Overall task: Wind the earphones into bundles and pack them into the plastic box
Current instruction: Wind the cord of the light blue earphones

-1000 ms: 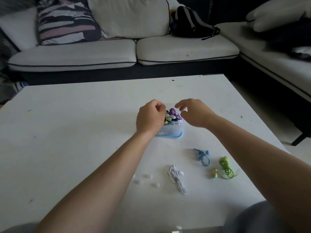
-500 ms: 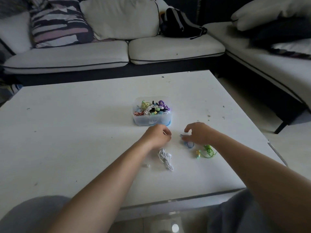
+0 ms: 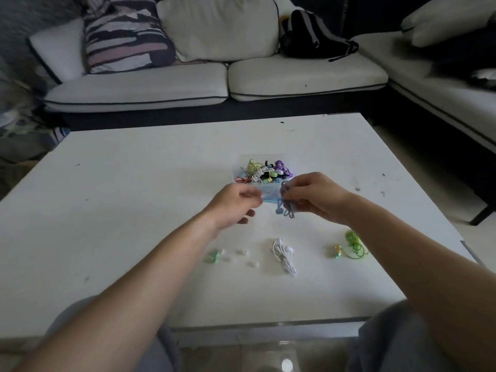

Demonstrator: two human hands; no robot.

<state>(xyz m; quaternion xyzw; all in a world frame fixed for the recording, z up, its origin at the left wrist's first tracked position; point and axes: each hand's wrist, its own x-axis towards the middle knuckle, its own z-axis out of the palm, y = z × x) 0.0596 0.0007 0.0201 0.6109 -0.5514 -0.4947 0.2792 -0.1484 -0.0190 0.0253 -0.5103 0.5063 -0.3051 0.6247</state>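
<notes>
We counted: two loose (white earphones (image 3: 284,255), green earphones (image 3: 353,242)), one box (image 3: 269,194).
Right fingers (image 3: 299,183): pinched blue earphones (image 3: 289,209).
Left fingers (image 3: 249,195): curled, grip unclear.

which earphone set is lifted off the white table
The blue wired earphones, gripped by the right hand; the white wired earphones and green wired earphones lie on the table.

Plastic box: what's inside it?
A heap of wound earphones: yellow-green, white, purple, red. The left hand and right hand cover corners of the plastic box; anything under the heap is hidden.
</notes>
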